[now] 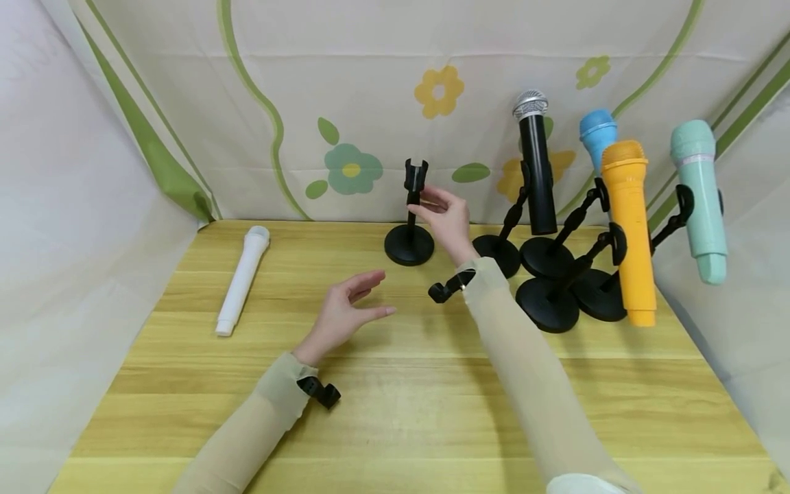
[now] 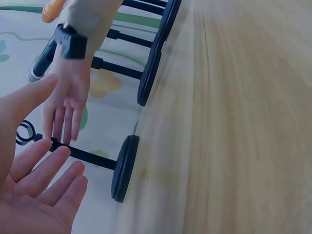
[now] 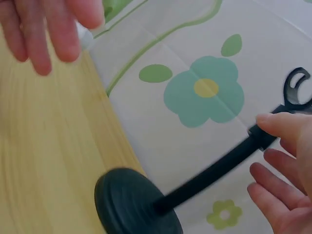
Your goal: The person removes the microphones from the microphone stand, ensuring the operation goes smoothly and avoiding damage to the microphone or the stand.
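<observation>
An unoccupied black desktop microphone stand point(image 1: 410, 245) stands upright near the table's back edge, its clip on top. My right hand point(image 1: 448, 219) pinches its neck just below the clip, the thumb across the front; in the right wrist view the thumb point(image 3: 280, 124) lies on the collar and the other fingers spread loosely behind. My left hand point(image 1: 339, 315) hovers in front of the stand, holding nothing, fingers and thumb apart. To the left, a white microphone point(image 1: 243, 281) lies on the table.
Several black stands crowd the right side, holding a black microphone point(image 1: 538, 171), a blue microphone point(image 1: 597, 134), an orange microphone point(image 1: 631, 233) and a mint-green microphone point(image 1: 700, 199). A flowered curtain point(image 1: 370, 82) hangs behind the wooden table point(image 1: 395, 425).
</observation>
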A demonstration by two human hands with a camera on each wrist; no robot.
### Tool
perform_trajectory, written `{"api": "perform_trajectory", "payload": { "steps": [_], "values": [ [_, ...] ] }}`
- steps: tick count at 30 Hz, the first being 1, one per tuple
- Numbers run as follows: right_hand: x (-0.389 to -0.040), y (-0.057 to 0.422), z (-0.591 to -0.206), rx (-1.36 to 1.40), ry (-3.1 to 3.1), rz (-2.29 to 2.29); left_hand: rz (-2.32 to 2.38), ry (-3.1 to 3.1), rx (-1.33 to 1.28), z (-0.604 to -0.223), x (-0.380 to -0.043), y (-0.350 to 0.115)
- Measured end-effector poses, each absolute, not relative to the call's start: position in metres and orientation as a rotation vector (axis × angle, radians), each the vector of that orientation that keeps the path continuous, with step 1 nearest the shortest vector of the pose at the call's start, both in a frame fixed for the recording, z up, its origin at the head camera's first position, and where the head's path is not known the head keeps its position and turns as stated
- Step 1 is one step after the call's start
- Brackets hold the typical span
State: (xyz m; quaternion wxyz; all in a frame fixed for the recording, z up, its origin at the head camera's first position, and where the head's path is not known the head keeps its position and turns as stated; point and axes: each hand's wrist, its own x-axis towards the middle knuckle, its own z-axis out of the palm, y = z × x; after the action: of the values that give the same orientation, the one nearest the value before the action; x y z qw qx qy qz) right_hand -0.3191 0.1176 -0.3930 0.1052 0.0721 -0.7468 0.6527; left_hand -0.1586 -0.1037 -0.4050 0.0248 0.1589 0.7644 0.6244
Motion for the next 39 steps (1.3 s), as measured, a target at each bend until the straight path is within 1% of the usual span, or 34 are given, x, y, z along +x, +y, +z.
{"api": "perform_trajectory", "payload": {
  "steps": [6, 18, 22, 28, 34, 39],
  "values": [
    [-0.3, 0.147, -0.403, 0.189, -2.212, 1.937, 1.936, 2.353, 0.482, -0.408, -0.159, -0.102],
    [-0.263, 0.198, -0.421, 0.139, -2.338, 1.811, 1.92, 2.335, 0.473, -0.409, -0.158, -0.103],
    [-0.252, 0.215, -0.424, 0.161, -2.348, 1.791, 1.894, 2.34, 0.467, -0.42, -0.163, -0.106],
    [-0.238, 0.231, -0.424, 0.091, -2.337, 1.783, 1.913, 2.341, 0.464, -0.436, -0.17, -0.108],
    [-0.229, 0.242, -0.425, -0.01, -2.306, 1.795, 1.914, 2.346, 0.505, -0.438, -0.169, -0.11],
    [-0.224, 0.249, -0.428, 0.001, -2.278, 1.783, 1.911, 2.348, 0.526, -0.438, -0.168, -0.11]
  ]
}}
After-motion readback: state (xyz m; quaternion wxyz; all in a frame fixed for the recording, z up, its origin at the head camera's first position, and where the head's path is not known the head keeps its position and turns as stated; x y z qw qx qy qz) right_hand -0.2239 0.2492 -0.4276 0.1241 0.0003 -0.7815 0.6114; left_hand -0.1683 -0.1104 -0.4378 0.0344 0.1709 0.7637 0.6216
